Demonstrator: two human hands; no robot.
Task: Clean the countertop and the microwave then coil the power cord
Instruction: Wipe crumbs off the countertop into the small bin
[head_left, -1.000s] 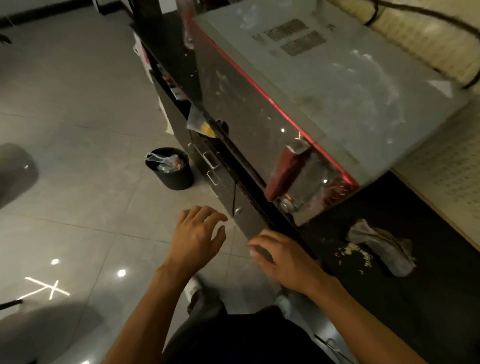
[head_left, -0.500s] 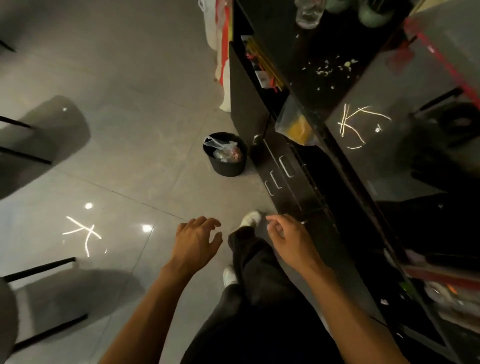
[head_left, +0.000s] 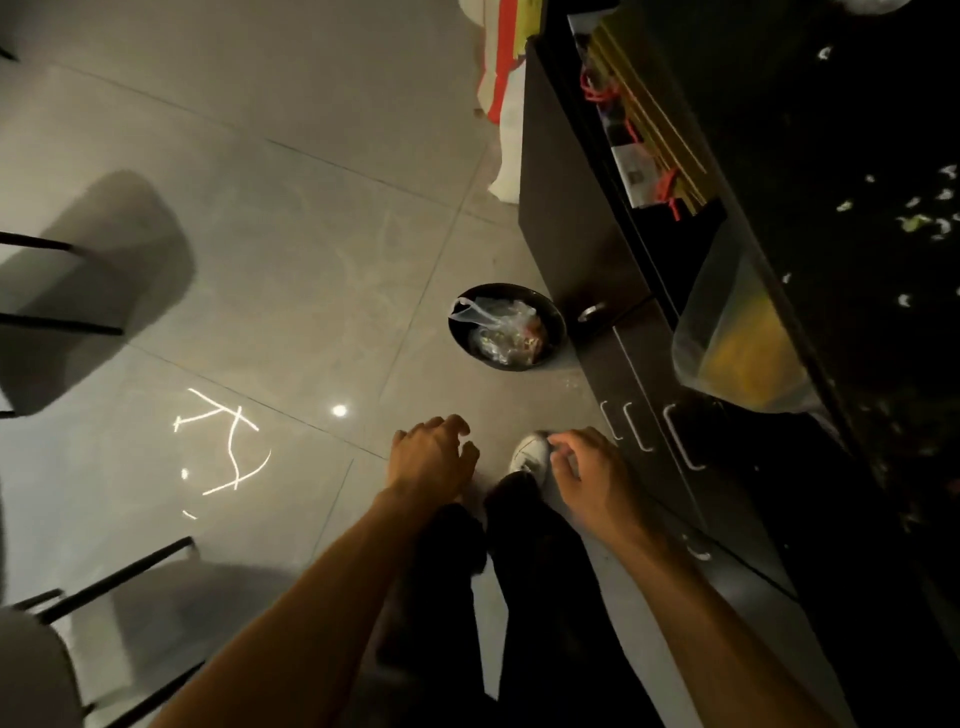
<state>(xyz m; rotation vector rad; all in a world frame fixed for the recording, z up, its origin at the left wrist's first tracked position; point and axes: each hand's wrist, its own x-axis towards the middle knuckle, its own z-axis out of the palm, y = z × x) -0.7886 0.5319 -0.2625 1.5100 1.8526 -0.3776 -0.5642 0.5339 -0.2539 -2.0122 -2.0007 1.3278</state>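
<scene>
Grey floor tiles fill the left. Both hands, left (head_left: 434, 457) and right (head_left: 587, 475), hang loosely curled and hold nothing. Beyond them stands a black bin (head_left: 506, 326). Far right, the dark tabletop (head_left: 831, 156) carries pale crumbs (head_left: 917, 221), seemingly light and loose, best wiped with a cloth; they lie well apart from both hands.

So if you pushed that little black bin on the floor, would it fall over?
Probably it would slide, not tip: the round black waste bin looks squat and wide, and the grey tiled floor is glossy. It is likely light, since only crumpled clear plastic bags show inside. It stands close beside the black cabinet, which might stop it.
</scene>
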